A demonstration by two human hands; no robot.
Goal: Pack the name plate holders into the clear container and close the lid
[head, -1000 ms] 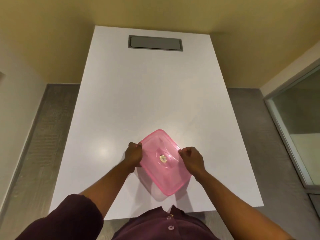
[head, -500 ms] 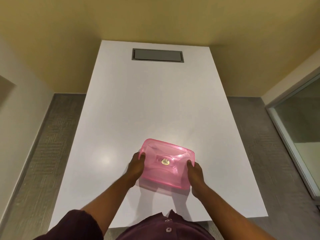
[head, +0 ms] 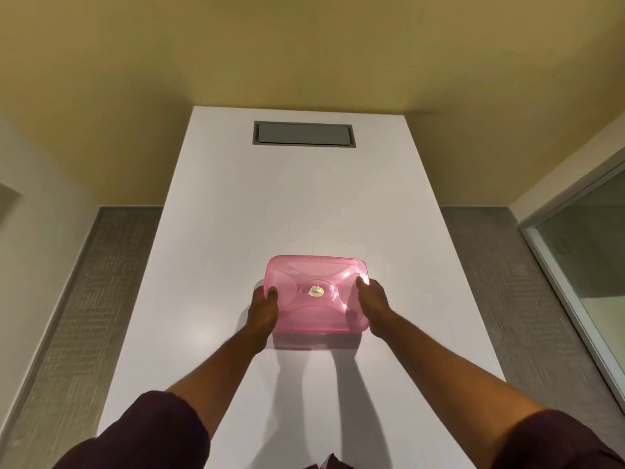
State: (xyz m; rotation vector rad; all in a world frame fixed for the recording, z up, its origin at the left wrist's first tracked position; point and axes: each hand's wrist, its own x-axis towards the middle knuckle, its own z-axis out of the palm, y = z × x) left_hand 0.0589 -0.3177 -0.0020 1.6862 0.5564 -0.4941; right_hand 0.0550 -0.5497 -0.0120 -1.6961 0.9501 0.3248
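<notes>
A clear container with a translucent pink lid (head: 317, 292) sits on the white table (head: 294, 204), the lid on top and a small gold sticker at its centre. My left hand (head: 263, 308) grips the container's left side, thumb on the lid. On the opposite side my right hand (head: 372, 306) holds it the same way. The container now lies square to me. The pink lid hides whatever is inside; no name plate holders can be seen.
A grey rectangular hatch (head: 303, 133) is set into the table's far end. Grey carpet runs along both sides of the table. A glass partition with a pale frame (head: 575, 262) stands at the right. A yellow wall lies behind.
The container was turned from a diagonal to square with the table and has moved farther from me. Both hands stayed on its sides and my arms are more stretched out.
</notes>
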